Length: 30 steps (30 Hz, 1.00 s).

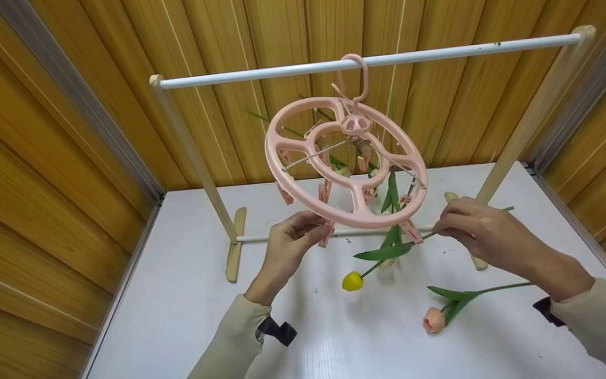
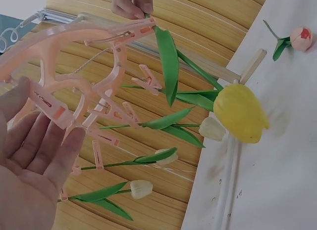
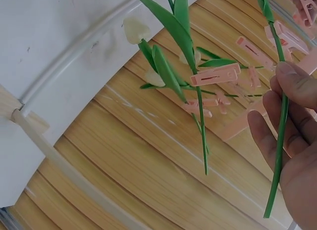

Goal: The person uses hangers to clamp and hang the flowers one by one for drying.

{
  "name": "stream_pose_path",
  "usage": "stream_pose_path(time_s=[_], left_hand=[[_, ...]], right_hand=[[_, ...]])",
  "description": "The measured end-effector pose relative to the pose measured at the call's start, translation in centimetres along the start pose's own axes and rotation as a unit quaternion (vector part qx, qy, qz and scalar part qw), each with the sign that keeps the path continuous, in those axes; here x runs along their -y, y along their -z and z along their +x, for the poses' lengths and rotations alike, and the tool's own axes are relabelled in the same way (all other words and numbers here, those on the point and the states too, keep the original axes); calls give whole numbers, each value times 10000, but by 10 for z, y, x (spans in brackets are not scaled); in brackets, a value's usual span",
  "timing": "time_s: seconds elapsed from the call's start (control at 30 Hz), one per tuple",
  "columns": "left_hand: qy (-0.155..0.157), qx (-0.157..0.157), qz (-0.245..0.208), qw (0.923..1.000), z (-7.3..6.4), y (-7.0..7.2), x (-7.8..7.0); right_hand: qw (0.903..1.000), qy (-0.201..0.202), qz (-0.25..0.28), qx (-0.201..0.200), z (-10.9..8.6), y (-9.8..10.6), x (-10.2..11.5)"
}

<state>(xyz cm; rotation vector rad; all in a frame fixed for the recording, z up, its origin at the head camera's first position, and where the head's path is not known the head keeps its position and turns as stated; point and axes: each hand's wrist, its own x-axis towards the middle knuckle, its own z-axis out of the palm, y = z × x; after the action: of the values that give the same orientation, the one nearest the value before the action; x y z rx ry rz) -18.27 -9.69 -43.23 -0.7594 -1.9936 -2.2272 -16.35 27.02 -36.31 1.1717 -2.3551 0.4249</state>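
A pink round clip hanger (image 1: 355, 218) hangs by its hook from a white rail. My left hand (image 1: 298, 237) pinches a pink clothespin (image 2: 49, 105) on its near rim between thumb and fingers. With my right hand (image 1: 476, 231) I pinch the green stem (image 3: 279, 141) of a yellow artificial tulip (image 1: 352, 281); its bloom points down toward the table. Another pink clothespin (image 2: 133, 32) meets that stem close to its leaf; whether it bites the stem I cannot tell. Several white tulips (image 2: 141, 189) hang from other clips, blooms downward.
A stand with a white top rail (image 1: 450, 53) and wooden legs (image 1: 532, 118) holds the hanger. On the white table (image 1: 187, 316) lies a pink tulip (image 1: 434, 320), near the front right. Wood-panelled walls (image 1: 56, 184) enclose the back and sides.
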Motion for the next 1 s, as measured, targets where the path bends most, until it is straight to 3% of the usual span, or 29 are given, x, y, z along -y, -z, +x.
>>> stream_pose_path(time_s=[0.3,0.63,1.0], left_hand=[[-210,412,380,9982,-1,-7,-10],[-219,731,80,9971,1,-12,-14],[-212,749,8,9970,0,-16,-11]], right_hand=[[9998,32,-200,56,2,0,-3],[9991,39,-396,137,4,2,-2],[9995,185,-251,-39,8,4,3]])
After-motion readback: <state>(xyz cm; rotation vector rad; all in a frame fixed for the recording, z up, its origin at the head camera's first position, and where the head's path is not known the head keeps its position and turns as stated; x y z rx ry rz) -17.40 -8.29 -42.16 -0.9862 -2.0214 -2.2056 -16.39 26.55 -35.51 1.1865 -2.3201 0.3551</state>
